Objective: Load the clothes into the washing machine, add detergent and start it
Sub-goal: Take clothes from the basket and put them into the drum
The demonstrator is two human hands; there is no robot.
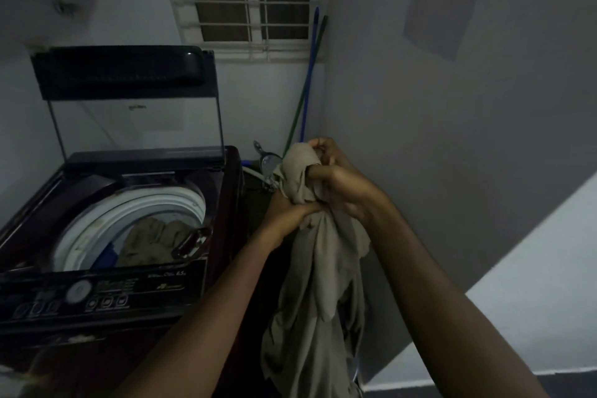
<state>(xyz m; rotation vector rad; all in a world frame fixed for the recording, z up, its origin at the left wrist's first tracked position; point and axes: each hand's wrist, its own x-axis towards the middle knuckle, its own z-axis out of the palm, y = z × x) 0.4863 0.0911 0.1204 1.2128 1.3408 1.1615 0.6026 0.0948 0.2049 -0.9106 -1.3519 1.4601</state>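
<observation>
My left hand [289,215] and right hand [339,176] both grip a bunched beige garment [323,275] beside the open washing machine [145,287]; clothes [151,236] lie in its drum.

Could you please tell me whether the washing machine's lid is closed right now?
No, the lid stands upright behind the open drum, where beige clothes lie.

Washing machine [106,294]: to your left, lid [122,71] raised at its back
Drum [135,203]: clothes [151,241] lie inside it
Garment [323,268]: right of the machine, hanging from your left grip [287,216] and right grip [342,178]
Poles [307,90]: in the corner behind
</observation>
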